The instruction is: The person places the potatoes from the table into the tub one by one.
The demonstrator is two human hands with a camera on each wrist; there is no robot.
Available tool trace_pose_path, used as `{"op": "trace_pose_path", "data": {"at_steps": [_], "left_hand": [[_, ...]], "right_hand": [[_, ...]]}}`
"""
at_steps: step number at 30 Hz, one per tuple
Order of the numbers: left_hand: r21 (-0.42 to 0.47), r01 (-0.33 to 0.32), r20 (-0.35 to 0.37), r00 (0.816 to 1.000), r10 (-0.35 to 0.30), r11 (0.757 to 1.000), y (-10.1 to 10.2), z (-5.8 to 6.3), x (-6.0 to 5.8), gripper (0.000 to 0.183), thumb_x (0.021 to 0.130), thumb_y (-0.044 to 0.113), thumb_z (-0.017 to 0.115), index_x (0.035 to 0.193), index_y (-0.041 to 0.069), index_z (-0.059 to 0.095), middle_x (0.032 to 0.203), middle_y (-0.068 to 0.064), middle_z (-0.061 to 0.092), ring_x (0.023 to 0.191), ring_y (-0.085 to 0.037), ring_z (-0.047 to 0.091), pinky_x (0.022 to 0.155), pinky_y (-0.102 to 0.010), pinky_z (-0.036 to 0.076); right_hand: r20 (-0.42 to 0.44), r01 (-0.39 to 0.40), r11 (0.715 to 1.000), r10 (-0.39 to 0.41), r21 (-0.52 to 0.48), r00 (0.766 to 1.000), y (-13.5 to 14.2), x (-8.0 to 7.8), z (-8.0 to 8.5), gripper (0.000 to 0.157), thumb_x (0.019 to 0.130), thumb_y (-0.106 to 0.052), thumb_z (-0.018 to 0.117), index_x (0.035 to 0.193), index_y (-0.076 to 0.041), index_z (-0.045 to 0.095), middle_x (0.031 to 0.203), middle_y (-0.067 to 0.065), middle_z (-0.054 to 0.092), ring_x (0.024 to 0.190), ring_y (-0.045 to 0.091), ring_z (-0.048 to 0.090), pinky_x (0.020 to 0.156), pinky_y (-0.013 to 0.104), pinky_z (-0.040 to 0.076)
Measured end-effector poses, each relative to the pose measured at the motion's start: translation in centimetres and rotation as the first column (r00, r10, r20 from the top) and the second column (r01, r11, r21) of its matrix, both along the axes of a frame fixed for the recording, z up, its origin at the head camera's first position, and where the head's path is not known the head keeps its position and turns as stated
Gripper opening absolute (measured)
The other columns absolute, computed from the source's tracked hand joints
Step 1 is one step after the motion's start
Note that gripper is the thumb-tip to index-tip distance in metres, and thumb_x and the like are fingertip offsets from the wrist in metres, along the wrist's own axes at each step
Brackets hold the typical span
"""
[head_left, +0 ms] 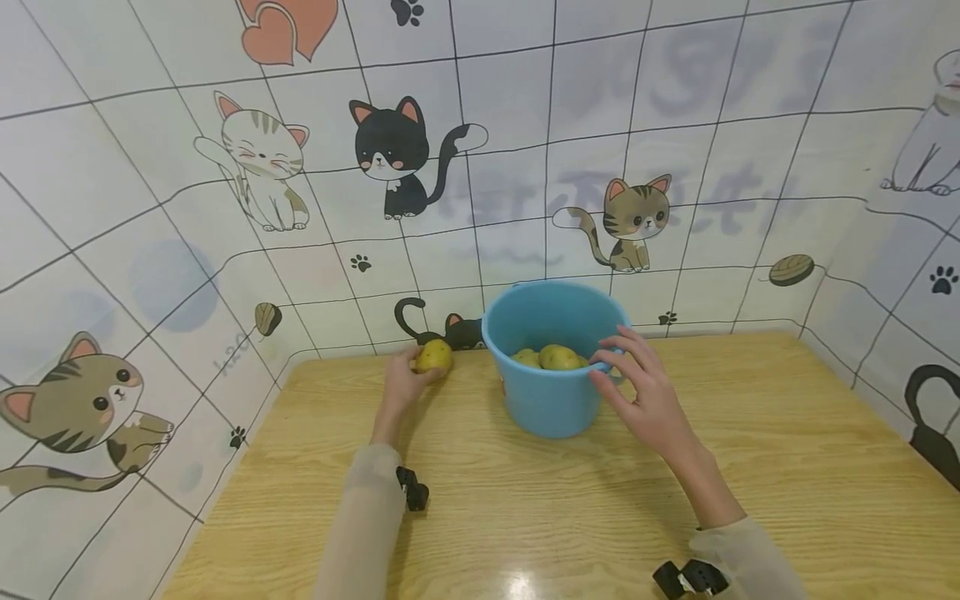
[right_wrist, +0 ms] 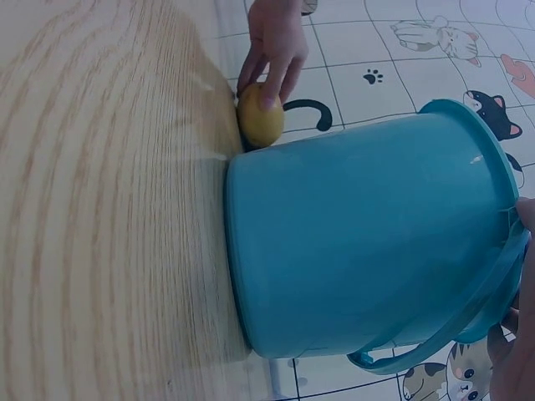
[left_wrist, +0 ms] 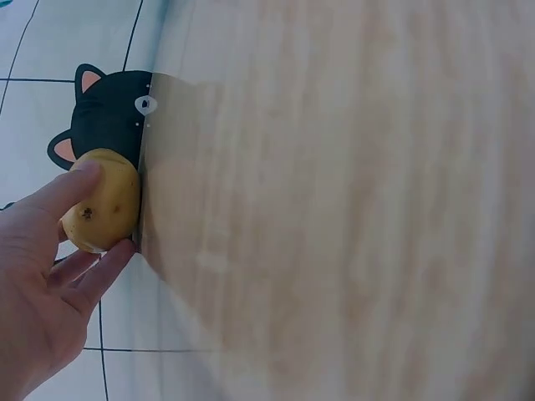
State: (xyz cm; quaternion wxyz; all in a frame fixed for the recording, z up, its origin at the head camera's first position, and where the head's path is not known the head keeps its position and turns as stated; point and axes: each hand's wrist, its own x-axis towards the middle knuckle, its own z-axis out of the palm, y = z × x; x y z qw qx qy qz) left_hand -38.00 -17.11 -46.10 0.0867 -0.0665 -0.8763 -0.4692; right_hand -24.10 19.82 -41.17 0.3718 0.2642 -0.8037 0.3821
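My left hand (head_left: 403,383) grips a yellow potato (head_left: 435,357) low by the back wall, left of the bucket. In the left wrist view, the thumb lies over one side of this potato (left_wrist: 115,205) and the fingers are at its underside. A light blue bucket (head_left: 551,404) stands upright on the table with several potatoes (head_left: 559,358) inside. At its right side, my right hand (head_left: 652,408) holds the rim between thumb and fingers. The bucket's handle (right_wrist: 435,342) hangs down along its outside in the right wrist view.
The wood-patterned table (head_left: 465,517) meets a tiled wall with printed cats (head_left: 393,158) close behind the bucket. Side walls rise at left and right. A black curved shape (head_left: 933,417) shows at the right edge. Dark cameras (head_left: 412,490) sit on both wrists.
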Motion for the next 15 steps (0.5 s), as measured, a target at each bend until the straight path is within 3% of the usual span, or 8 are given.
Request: {"op": "trace_pose_path", "data": {"at_steps": [7,15], "left_hand": [[0.065,-0.016,0.017,1.000,0.015,0.998,-0.4,-0.6,1.0,0.067,0.090,0.015,0.078,0.145,-0.007,0.047,0.135,-0.032,0.055,0.114,-0.043,0.061,0.095,-0.049,0.054],[0.134,-0.039,-0.009,0.999,0.040,0.990,-0.5,-0.5,1.8,0.061,0.086,0.017,0.082,0.138,-0.004,0.058,0.127,-0.027,0.062,0.104,-0.039,0.067,0.087,-0.043,0.058]], "right_hand": [[-0.011,-0.007,1.000,0.007,-0.001,1.000,0.0,0.1,0.0,0.010,0.095,-0.013,0.070,0.105,-0.013,0.070,0.125,0.018,0.060,0.140,0.046,0.035,0.111,0.069,0.026],[-0.004,-0.004,1.000,0.004,-0.007,1.000,0.1,0.0,-0.1,0.010,0.095,-0.014,0.070,0.105,-0.013,0.070,0.126,0.016,0.060,0.141,0.046,0.034,0.112,0.069,0.025]]}}
